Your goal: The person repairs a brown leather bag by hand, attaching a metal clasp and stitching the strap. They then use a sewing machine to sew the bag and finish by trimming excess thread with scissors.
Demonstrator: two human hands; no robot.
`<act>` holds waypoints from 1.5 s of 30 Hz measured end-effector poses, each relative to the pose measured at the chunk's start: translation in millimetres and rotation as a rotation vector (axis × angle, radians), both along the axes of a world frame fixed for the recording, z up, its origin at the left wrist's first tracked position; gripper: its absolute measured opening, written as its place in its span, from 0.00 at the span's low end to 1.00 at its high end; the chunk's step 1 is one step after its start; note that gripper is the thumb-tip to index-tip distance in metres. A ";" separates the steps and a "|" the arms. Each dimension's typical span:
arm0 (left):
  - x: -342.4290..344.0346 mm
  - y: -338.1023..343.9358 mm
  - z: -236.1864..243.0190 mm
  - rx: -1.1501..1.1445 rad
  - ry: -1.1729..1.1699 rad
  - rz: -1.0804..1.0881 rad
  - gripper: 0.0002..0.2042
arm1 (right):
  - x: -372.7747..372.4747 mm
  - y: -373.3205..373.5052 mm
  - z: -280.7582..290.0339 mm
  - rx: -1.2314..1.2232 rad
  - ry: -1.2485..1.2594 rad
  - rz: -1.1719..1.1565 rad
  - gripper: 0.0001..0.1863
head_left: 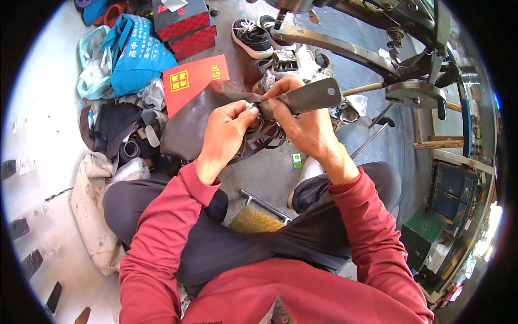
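Nearest the camera, the person is sitting with knees apart, wearing a red sweater and dark trousers, with both forearms reaching forward over the lap. A piece of coarse tan matting is lying on the floor between the legs, just beside a thin metal rod.

The left hand is pinching the edge of a dark brown leather piece between thumb and fingertips, holding it up above the concrete floor. The right hand is clenching around the handle of a broad flat knife, whose dark blade is sticking out to the right, with its near end meeting the leather just beside the left fingertips. Dark straps are hanging down beneath both hands.

Just beyond the leather, a red folder with a yellow label is lying on the floor. To its left a blue bag is resting among heaped cloth and scraps. Farther back, two red and black boxes are sitting stacked, near a black sneaker with a white sole. On the far right, the arm of a metal machine is stretching across, ending near a round metal disc.
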State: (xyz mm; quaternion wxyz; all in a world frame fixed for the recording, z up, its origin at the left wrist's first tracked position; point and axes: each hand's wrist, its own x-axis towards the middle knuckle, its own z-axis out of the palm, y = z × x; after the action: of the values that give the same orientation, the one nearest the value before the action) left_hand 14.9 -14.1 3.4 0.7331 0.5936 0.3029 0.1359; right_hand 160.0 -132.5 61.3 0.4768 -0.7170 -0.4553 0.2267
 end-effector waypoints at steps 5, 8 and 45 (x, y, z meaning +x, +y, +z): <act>0.1 2.7 2.0 0.010 0.052 -0.025 0.11 | -1.1 2.1 1.5 -0.049 0.010 0.004 0.06; -0.5 4.5 2.5 -0.002 0.044 -0.061 0.10 | -0.4 4.5 1.2 -0.052 -0.048 -0.003 0.06; -23.7 30.9 5.3 -0.149 -0.055 0.163 0.11 | 12.0 -4.5 -2.7 -0.042 0.348 -0.048 0.10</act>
State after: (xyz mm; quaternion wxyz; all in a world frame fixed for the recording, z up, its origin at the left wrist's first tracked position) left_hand -8.8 16.7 8.7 0.7697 0.5071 0.3391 0.1884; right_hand 172.0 -137.0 58.6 0.5386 -0.6874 -0.3438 0.3452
